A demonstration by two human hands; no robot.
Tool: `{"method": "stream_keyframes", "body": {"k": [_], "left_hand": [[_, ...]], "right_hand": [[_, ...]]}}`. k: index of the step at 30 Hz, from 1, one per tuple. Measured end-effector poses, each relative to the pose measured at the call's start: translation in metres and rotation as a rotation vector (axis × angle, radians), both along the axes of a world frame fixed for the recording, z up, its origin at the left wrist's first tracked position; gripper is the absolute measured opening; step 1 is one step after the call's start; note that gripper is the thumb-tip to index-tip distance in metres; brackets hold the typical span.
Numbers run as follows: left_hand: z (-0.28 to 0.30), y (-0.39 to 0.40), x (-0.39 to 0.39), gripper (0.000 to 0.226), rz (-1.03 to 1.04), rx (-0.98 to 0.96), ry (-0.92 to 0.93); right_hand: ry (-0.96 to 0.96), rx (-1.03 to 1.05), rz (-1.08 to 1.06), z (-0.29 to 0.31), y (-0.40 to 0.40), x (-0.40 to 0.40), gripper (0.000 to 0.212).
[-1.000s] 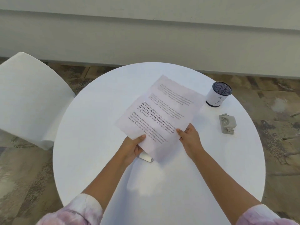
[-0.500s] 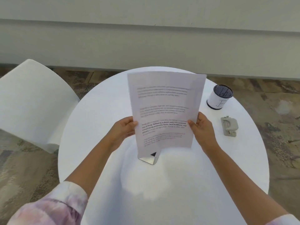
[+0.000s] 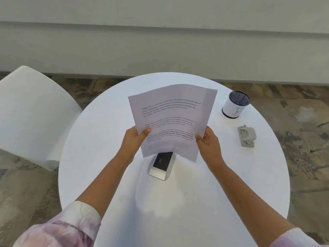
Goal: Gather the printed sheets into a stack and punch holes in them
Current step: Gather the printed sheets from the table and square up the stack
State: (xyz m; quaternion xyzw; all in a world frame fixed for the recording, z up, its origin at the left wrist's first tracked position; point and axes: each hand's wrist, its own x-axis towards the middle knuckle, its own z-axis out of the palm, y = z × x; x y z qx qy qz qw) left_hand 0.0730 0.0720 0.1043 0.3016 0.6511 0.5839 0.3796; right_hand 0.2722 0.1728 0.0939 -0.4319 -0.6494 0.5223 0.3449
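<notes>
Printed sheets [image 3: 170, 120]: thin, limp white paper, bowed, held upright above the round white surface [image 3: 99, 139], long axis running near to far. Left hand [image 3: 134, 139] and right hand [image 3: 209, 141] pinch the side edges, fingers closed on paper. Grey hole punch [image 3: 247, 136], hard and blocky, lies right, nearer the right hand.

Bare table [image 3: 99, 139] left of the sheets [image 3: 170, 120]; at right, cup [image 3: 235, 105], hole punch [image 3: 247, 136]; phone [image 3: 161, 165] beneath.
</notes>
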Motion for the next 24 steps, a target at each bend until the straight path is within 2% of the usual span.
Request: {"method": "stream_keyframes", "body": {"k": [5,14,19,24], "left_hand": [[0.001,0.001,0.003,0.015,0.050,0.027,0.002],[-0.025,-0.001,0.004,0.019,0.041,-0.013,-0.067],[-0.035,-0.003,0.006,0.018,0.043,-0.035,-0.086],[-0.038,-0.005,0.007,0.015,0.068,-0.020,-0.131]], "right_hand": [[0.002,0.037,-0.013,0.003,0.000,-0.005,0.023],[-0.206,0.022,0.024,-0.024,0.003,-0.001,0.026],[-0.200,-0.017,-0.036,-0.027,0.002,0.005,0.024],[-0.143,-0.140,-0.040,-0.023,0.005,0.013,0.024]]}}
